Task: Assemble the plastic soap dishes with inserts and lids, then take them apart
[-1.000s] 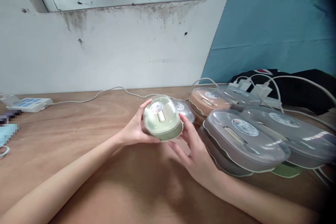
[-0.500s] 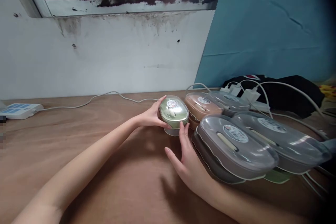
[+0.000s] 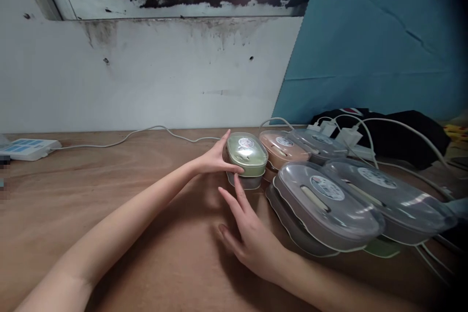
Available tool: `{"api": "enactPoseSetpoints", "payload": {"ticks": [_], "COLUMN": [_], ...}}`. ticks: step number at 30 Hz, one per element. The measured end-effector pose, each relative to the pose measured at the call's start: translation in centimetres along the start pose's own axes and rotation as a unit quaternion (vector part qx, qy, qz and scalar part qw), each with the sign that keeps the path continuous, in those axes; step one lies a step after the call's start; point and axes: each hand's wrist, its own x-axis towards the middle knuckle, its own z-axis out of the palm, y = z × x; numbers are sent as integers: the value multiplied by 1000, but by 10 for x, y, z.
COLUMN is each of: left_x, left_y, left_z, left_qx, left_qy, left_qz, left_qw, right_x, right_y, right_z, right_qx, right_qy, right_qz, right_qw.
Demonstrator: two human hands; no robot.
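Observation:
A green lunch box (image 3: pixel 247 154) with a clear lid and a round sticker rests on a grey lunch box (image 3: pixel 252 183) near the wall. My left hand (image 3: pixel 215 158) grips its left side, thumb along the front and fingers toward the back. In front of the stack, my right hand (image 3: pixel 248 229) is open with fingers apart and holds nothing. Its fingertips come near the lower box; whether they touch it I cannot tell. An orange lunch box (image 3: pixel 283 147) stands close on the right of the green one, on top of a brown one.
Large grey lunch boxes (image 3: pixel 325 207) are stacked on the right, with another grey stack (image 3: pixel 387 195) beside them. Behind are a grey-blue box (image 3: pixel 318 141), chargers (image 3: pixel 349 135) with white cables and black cloth (image 3: pixel 405 134). A white power strip (image 3: pixel 31 148) lies far left.
My right hand has drawn back from the green lunch box, toward me and to the left. The green box sits slightly farther right over the grey one; my left hand stays on it.

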Motion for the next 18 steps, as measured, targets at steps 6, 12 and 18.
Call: {"api": "enactPoseSetpoints", "payload": {"ticks": [6,12,18], "left_x": [-81,-181,-204], "left_y": [2,-3,9], "left_z": [-10,-21,-12], "left_qx": [148,350,389], "left_qy": [52,-41,-82], "left_qz": [-41,-126,-111], "left_qw": [987,927,911], "right_x": [3,6,5], "right_y": [-1,-2,-1], "right_z": [-7,-12,-9], "right_qx": [-83,-100,-118], "right_qy": [-107,-164,-187], "right_qz": [-63,-83,-97], "right_qw": [989,978,970]}}
